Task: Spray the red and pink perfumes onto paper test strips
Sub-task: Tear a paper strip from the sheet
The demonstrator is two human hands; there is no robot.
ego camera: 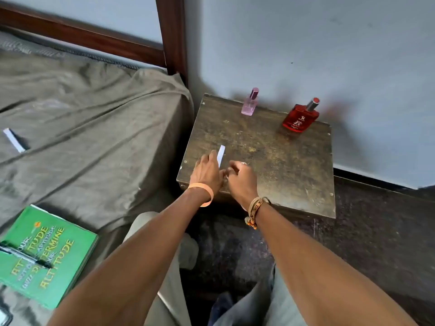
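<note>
A white paper test strip (221,153) lies lengthwise at the near left of a worn brown wooden stool (282,165). Its near end is hidden between my hands. My left hand (207,171) reaches over the stool's near left corner, fingers stretched along the strip's left side, and seems to pinch its near end with the thumb. My right hand (242,181) sits just to the right with its fingers curled in toward that end; whether it touches the strip is unclear. A capped pink perfume bottle (250,104) stands at the stool's far edge. A capped red perfume bottle (301,118) stands at the far right.
A bed with a grey-green sheet (94,128) borders the stool on the left. Another white paper strip (14,140) lies on it, and a green book (44,255) rests near its front. A pale wall (329,55) rises behind the stool; dark floor (376,231) lies to the right.
</note>
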